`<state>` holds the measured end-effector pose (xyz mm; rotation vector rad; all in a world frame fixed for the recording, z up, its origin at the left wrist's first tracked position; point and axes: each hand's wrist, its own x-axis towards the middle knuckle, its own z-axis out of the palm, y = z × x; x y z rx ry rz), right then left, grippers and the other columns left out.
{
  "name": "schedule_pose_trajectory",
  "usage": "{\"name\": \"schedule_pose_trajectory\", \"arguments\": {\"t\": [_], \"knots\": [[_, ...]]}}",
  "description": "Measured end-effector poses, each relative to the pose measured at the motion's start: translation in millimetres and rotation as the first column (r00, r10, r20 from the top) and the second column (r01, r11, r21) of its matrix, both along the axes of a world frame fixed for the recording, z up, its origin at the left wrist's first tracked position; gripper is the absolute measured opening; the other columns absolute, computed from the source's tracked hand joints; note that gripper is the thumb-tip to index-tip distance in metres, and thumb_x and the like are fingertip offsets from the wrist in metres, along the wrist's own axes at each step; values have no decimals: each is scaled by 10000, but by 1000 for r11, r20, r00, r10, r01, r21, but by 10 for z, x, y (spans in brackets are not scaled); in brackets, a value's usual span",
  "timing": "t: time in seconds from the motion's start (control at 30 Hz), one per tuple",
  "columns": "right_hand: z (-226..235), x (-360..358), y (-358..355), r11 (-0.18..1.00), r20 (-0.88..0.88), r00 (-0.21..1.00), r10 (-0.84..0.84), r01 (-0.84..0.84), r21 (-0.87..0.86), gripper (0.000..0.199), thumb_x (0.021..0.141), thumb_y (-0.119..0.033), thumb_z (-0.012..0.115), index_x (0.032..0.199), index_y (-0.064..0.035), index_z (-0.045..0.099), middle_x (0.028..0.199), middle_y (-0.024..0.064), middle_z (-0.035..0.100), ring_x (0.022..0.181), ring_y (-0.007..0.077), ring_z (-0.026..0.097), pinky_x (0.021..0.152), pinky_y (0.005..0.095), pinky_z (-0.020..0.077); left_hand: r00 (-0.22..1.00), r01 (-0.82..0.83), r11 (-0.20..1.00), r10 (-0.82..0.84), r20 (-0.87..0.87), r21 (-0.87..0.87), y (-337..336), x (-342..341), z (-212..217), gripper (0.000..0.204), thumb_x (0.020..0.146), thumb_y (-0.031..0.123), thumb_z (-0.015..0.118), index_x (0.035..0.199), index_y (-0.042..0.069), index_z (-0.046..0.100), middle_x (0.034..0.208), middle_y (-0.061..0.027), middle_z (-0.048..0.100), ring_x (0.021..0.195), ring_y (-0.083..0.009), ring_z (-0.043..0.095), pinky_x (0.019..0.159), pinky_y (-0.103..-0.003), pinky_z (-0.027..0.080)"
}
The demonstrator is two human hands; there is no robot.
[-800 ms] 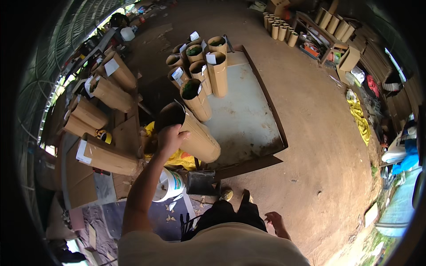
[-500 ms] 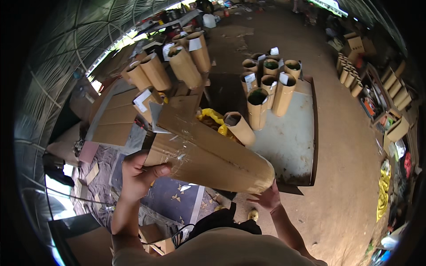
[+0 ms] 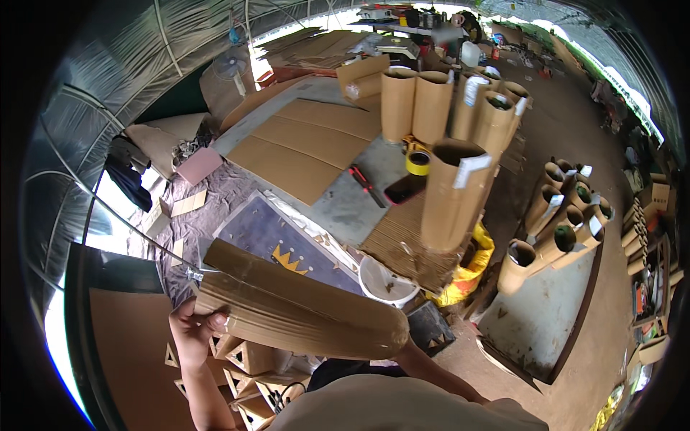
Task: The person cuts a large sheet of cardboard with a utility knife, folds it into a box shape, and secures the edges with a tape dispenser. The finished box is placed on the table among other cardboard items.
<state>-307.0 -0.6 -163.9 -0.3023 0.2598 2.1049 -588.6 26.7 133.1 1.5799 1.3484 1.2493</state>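
A long brown cardboard tube lies across in front of my body, tilted slightly down toward its right end. My left hand is closed on its left end, with the thumb over the ribbed near side. My right forearm reaches to the tube's right end; the hand itself is hidden behind the cardboard. Beyond the tube, a blue-grey mat with a yellow crown print lies on the low work surface. A white bucket stands just past the tube's right half.
Upright cardboard tubes, one close, stand on the table ahead beside yellow tape, a red-handled cutter and a phone. More tubes with green contents stand on a grey board at right. A yellow bag sits between.
My view has turned left. The tube has come down and leftward, still in my left hand, and its ribbed side now shows. My right hand has passed out of sight behind the tube's end.
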Motion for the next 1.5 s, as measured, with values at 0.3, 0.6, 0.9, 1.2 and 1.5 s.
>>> {"name": "schedule_pose_trajectory", "arguments": {"t": [0.3,0.6,0.9,1.2,1.5], "knots": [[420,-603,1599,984,253,952,-174,177,13,425,912,-389,393,1168,-74,520,1143,101,572,1032,250,559,881,424,466,987,-72,992,87,138,-106,1700,-1117,-429,335,725,93,740,988,-47,588,861,-34,642,749,-77,552,699,-219,438],[402,-497,3601,954,403,865,-299,276,114,516,925,-463,341,1215,-61,482,1171,102,552,1082,250,528,925,402,433,996,-87,994,84,-43,-73,3938,-1212,-1028,251,749,152,734,850,-8,569,682,37,533,608,-45,427,540,-212,352],[351,-495,5745,951,504,829,-242,305,-44,514,889,-503,386,1172,-101,539,1140,84,583,1048,250,554,909,475,424,997,57,993,-51,62,-106,6263,-1220,-1317,213,826,220,640,858,20,576,739,42,528,678,-63,434,607,-224,375],[-810,-941,5519,790,764,-595,251,582,194,475,698,-379,696,1043,-116,502,952,88,518,943,265,515,813,392,428,983,166,975,-175,-50,-151,8288,-676,-2269,260,821,251,613,799,-7,590,669,-13,550,616,-129,464,565,-318,392],[-294,-1767,5343,501,518,-287,806,797,-337,665,672,-515,672,1092,-33,488,1162,182,452,1068,374,427,867,451,408,856,516,810,-473,210,-277,8725,-500,-2194,275,863,247,569,952,-12,583,823,-25,586,760,-131,519,690,-291,418]]}}
